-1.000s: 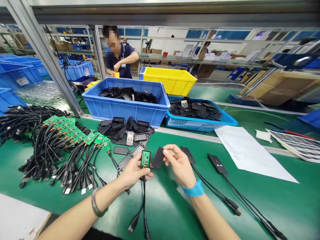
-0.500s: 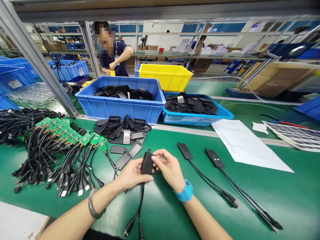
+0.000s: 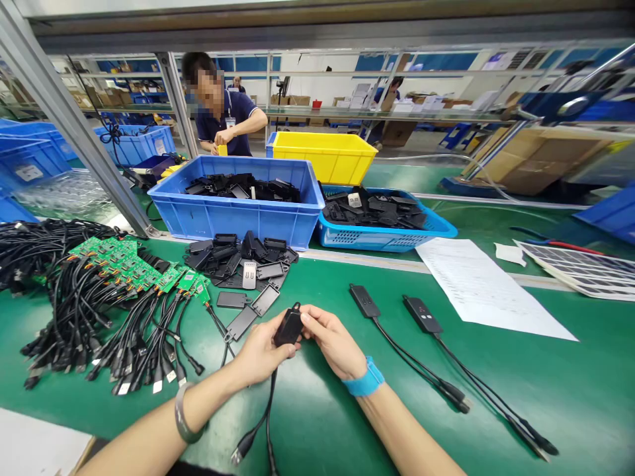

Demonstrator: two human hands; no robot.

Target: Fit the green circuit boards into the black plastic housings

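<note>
A small black plastic case [image 3: 288, 327] with a loop on top is between my two hands, and its two black cables [image 3: 270, 403] hang toward the table's front edge. My left hand [image 3: 262, 350] is closed around its left side and lower end. At its upper right edge, the thumb and fingers of my right hand [image 3: 330, 337] pinch it. Loose case halves [image 3: 242, 324] lie just beyond my left hand. To the right rest two cased units with cables, one plain black [image 3: 364, 301] and one with light buttons [image 3: 423, 315].
Green circuit boards [image 3: 149, 268] with black cables are heaped at the left. Behind a pile of case parts [image 3: 233, 261] stand a blue bin [image 3: 238, 221], a blue basket [image 3: 387, 238] and a yellow bin [image 3: 325, 158]. Paper sheets [image 3: 486, 291] lie at right. A co-worker [image 3: 233, 125] stands opposite.
The held case has tilted, so its slotted face no longer shows clearly. Both hands stay on it. The camera view has shifted slightly.
</note>
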